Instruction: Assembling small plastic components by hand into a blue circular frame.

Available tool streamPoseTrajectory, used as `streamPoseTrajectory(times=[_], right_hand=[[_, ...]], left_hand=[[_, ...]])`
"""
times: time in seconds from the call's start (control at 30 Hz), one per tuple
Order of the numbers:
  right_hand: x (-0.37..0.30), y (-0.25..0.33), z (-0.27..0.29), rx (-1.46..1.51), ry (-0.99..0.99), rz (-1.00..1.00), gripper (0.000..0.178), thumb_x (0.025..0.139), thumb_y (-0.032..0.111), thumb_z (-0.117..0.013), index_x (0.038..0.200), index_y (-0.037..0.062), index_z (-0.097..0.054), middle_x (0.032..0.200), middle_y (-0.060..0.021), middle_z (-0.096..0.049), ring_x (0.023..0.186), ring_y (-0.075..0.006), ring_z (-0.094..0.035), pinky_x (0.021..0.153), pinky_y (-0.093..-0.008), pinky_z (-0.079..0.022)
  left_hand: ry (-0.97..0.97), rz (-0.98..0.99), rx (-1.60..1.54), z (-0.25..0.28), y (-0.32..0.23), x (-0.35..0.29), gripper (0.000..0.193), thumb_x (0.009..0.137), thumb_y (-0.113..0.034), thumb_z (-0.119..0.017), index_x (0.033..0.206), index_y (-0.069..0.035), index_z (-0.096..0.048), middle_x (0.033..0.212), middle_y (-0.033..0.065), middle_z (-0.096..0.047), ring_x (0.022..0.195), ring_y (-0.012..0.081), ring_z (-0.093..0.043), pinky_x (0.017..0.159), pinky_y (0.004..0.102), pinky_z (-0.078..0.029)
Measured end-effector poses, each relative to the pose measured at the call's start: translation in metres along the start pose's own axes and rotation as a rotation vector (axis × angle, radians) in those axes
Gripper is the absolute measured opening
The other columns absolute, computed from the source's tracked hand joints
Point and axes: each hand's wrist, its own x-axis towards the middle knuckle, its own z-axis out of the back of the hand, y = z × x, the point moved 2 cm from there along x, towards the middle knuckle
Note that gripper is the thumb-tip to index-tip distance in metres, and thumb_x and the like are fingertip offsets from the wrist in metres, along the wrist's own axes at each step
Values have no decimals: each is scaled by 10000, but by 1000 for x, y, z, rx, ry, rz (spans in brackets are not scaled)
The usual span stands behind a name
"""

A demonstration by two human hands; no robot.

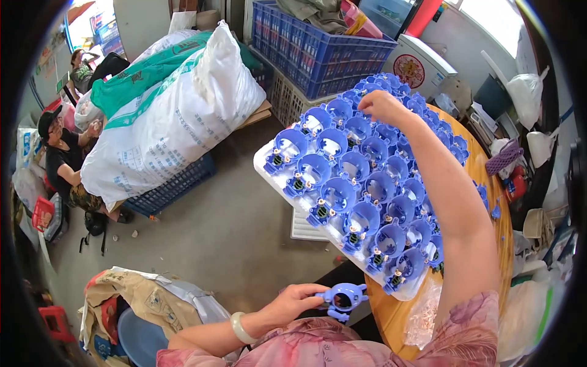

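Note:
Low in front of me, my left hand (298, 302) is closed on a small blue plastic toy figure (351, 289) with a round, dark opening. My right hand (386, 109) reaches to the far part of a white foam tray (264, 160), fingers curled together over the blue pieces there. Whatever those fingertips hold, if anything, I cannot make out. Rows of blue cup-shaped toy pieces (363, 217) fill the tray, many with small black-and-green and pale parts at their sides. My right forearm hides some pieces on the tray's right side.
The tray rests on a round wooden table (504, 244), with a clear plastic bag (422, 321) near my body. Blue crates (321, 52) stand beyond it. Large white sacks (177, 122) lie at left, beside a seated person (61, 150). An open sack (131, 284) holds a blue basin.

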Motion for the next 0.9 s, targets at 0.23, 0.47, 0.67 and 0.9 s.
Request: streamPoseTrajectory(times=[0.23,0.47,0.67,0.9], right_hand=[[29,-13,-12,141,254,-180,240,772,49,-535,978,25,-656,818,-101,-654,548,-179,-616,485,-315,-491],[31,-8,-7,139,437,-305,281,729,175,-535,956,74,-664,816,-69,-630,550,-166,-621,455,-296,-479],[31,-1,-9,71,489,-281,400,683,155,-520,1046,37,-638,697,-63,-592,524,-135,-562,462,-268,-440],[22,6,-2,150,487,-368,447,701,207,-573,1117,46,-600,614,-57,-567,511,-121,-532,467,-261,-422]], left_hand=[[-62,-23,-102,25,19,2,265,896,-60,-504,1143,15,-566,1054,62,-610,941,125,-567,864,285,-452],[-41,-29,-140,31,24,6,265,903,-64,-507,1151,15,-558,1057,68,-610,948,129,-569,870,283,-451],[-42,-40,-163,33,27,4,270,901,-62,-509,1155,20,-551,1061,72,-609,953,132,-569,879,288,-451],[-19,-31,-202,33,27,6,276,899,-68,-516,1158,22,-548,1074,70,-605,961,129,-565,882,288,-450]])
